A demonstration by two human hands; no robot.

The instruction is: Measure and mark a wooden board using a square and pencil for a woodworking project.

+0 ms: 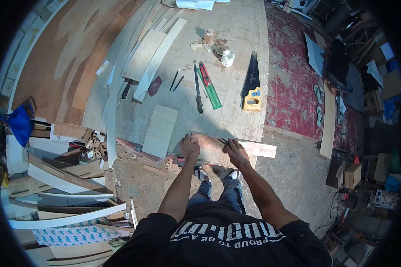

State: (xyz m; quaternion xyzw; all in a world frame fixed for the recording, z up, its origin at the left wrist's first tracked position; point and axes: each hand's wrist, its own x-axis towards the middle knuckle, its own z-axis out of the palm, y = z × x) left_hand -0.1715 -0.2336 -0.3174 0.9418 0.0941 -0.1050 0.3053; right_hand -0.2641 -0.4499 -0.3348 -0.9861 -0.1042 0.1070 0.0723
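A pale reddish wooden board (262, 150) lies crosswise at the near edge of the plywood work surface (218, 120). My left hand (189, 147) has its fingers curled on the board's left part. My right hand (236, 152) rests on it farther right, closed on a thin dark stick (224, 140), perhaps a pencil. Left of my left hand lies a pale rectangular panel (159, 130). Beyond my hands lie a green ruler (213, 95) with a red tool on it, a long dark bar (197, 86) and a yellow-handled saw (251, 100).
Plywood strips (160, 58) lie at upper left, small blocks and a white container (228, 58) farther back. Offcuts (67, 200) pile at lower left. Right, past a red floor (287, 75) with sandals, another person (337, 62) crouches by a long plank (327, 124).
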